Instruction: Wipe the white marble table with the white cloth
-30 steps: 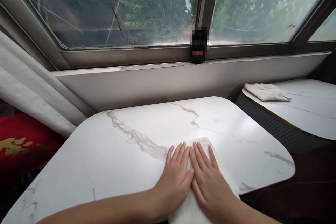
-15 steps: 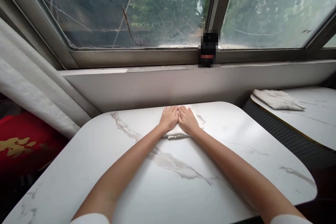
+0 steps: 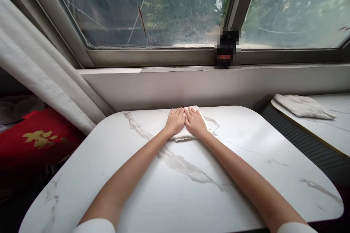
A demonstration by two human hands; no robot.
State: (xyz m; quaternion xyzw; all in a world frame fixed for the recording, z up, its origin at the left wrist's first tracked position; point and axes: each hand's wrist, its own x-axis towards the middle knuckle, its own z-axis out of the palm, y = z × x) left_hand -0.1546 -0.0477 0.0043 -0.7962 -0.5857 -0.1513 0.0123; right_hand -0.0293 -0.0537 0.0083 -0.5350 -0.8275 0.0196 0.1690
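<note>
A folded white cloth lies on the white marble-patterned table, close to its far edge. My left hand rests flat on the cloth's left part, fingers stretched toward the window. Beside it, touching near the thumbs, my right hand lies flat on the right part, its fingers also stretched out. Both hands cover most of the cloth, leaving its near edge and a strip at the far right side visible. Neither hand has its fingers wrapped round anything.
Behind the table run a low wall and a window. A pixelated dark object stands at the sill. Right, a second table bears another white cloth. A curtain and red fabric are at left.
Both hands and the cloth under them have slid a little left across the tabletop. The head view has turned slightly left, showing more of the red fabric.
</note>
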